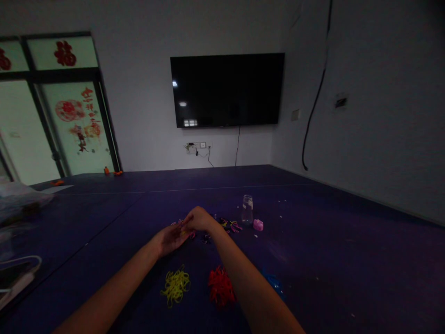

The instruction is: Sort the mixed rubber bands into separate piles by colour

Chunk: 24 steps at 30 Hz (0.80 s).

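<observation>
My left hand (pixel 169 240) is turned palm up, its fingers curled around a few small rubber bands, with a bit of yellow showing. Over it reaches my right hand (pixel 199 219), fingers pinched together at the left fingers; what they pinch is too small to make out. Just beyond and beside the hands lies a loose scatter of pink, yellow and dark rubber bands (pixel 233 226). Nearer to me are a pile of yellow rubber bands (pixel 176 285) and a pile of red rubber bands (pixel 219 285). Blue rubber bands (pixel 274 283) are partly hidden behind my right forearm.
A clear bottle (pixel 247 211) stands upright right of the scatter, beside a small pink object (pixel 258 225). White scraps dot the purple floor surface (pixel 333 260). Clear plastic (pixel 21 199) and a pale-rimmed object (pixel 21 283) lie at left. A television (pixel 227 90) hangs on the far wall.
</observation>
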Available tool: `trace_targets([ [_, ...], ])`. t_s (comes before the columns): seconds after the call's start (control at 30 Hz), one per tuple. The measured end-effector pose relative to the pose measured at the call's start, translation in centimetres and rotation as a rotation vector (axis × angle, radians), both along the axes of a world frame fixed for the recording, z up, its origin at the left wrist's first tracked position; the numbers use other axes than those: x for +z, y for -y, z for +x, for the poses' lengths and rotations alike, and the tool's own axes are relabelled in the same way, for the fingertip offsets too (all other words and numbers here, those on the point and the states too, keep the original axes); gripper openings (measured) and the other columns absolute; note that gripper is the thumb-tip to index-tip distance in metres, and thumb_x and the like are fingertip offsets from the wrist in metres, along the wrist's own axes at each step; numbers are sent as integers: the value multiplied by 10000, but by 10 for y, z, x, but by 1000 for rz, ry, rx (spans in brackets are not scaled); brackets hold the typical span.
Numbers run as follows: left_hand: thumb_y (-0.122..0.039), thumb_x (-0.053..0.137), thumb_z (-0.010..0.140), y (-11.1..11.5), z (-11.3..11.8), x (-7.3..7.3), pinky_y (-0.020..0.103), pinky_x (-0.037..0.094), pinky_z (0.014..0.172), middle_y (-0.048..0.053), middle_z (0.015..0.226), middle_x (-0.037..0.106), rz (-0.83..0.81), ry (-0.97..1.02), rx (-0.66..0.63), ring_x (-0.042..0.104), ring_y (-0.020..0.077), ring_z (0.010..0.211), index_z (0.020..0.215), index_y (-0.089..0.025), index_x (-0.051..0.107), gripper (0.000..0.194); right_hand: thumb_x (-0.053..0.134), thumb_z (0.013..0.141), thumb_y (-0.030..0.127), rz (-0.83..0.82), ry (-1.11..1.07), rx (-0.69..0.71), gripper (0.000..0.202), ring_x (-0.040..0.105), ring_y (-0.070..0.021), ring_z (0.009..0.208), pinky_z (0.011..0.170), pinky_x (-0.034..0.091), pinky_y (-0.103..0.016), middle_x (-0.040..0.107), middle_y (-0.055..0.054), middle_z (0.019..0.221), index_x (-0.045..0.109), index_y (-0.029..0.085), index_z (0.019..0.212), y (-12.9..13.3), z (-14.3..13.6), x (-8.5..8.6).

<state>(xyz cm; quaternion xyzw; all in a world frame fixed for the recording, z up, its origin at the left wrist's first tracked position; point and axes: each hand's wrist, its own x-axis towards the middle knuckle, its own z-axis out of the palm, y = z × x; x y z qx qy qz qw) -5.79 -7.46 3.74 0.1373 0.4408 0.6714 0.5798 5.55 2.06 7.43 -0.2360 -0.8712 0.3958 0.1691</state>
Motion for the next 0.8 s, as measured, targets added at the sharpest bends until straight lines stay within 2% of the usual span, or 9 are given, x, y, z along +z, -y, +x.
trace_targets([
  [0.1,-123,507,834,3,-1,4,202,547,656,78,718,674,-44,-82,-84,668,143,677,731,-101,626,159,681,637,170,-24,-2,12,167,589,-102,532,494,421,-159,691,-25,624,741,130,788,3,4,9],
  [0.17,-190,533,832,7,-2,8,186,534,626,62,685,674,-90,-218,-180,654,121,623,727,-109,641,171,651,698,221,1,-20,-5,167,597,-107,536,489,425,-161,692,-39,628,738,118,796,4,7,16],
  [0.3,-364,563,808,23,2,25,227,528,602,76,633,679,-117,-598,-474,643,137,584,670,-101,665,314,587,782,301,196,27,-126,251,622,-119,581,519,421,-165,702,-67,665,734,100,807,-1,15,25],
  [0.4,-471,599,756,35,10,40,233,504,552,90,640,693,-126,-848,-681,636,146,564,676,-107,677,381,575,795,281,365,170,-259,226,651,-134,694,584,424,-160,718,-86,761,734,125,834,-9,21,23],
  [0.53,-542,602,723,44,18,54,251,500,589,73,670,707,-122,-949,-940,649,158,630,733,-142,691,410,587,741,140,411,288,-386,223,659,-208,848,677,445,-203,699,-172,912,716,93,916,-18,25,7],
  [0.63,-569,593,715,47,19,60,243,494,580,68,734,717,-122,-985,-1012,652,155,645,758,-163,695,421,533,752,89,428,333,-443,292,646,-238,917,722,452,-234,669,-212,993,684,74,1001,-22,25,-5],
  [0.8,-577,595,708,49,16,64,241,492,539,89,802,721,-131,-991,-993,654,158,626,775,-160,692,434,515,754,71,445,379,-458,312,642,-237,936,739,456,-236,665,-207,1010,674,86,1022,-28,23,-17],
])
